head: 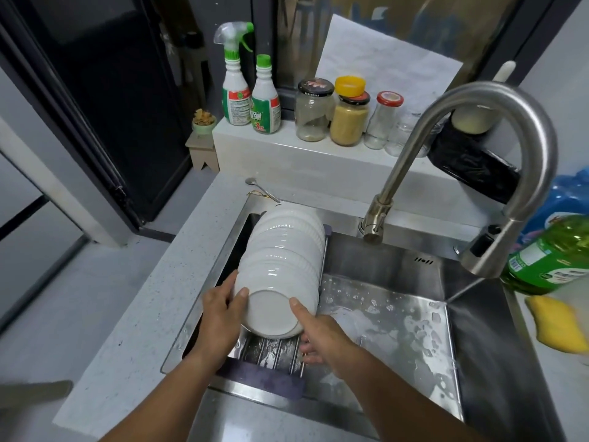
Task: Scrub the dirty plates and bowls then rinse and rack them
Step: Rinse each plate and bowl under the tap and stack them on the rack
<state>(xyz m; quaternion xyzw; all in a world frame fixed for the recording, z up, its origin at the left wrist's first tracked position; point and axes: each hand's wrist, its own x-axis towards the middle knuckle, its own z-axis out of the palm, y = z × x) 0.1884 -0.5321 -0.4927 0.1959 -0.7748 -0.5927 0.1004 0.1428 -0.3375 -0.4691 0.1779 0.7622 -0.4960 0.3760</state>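
Both hands — left hand (220,311), right hand (318,333) — hold the nearest bowl (274,311) on the rack (271,349).

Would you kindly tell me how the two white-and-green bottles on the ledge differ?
The spray bottle has a clear trigger head with a green nozzle; the capped bottle has a plain green screw cap. The spray bottle is taller and stands left of it. Its label is partly red; the capped bottle's is mainly green. Both stand upright.

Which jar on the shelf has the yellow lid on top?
The jar of tan grains, second from the left. A yellow lid sits on its top; the jars beside it have dark or red lids.
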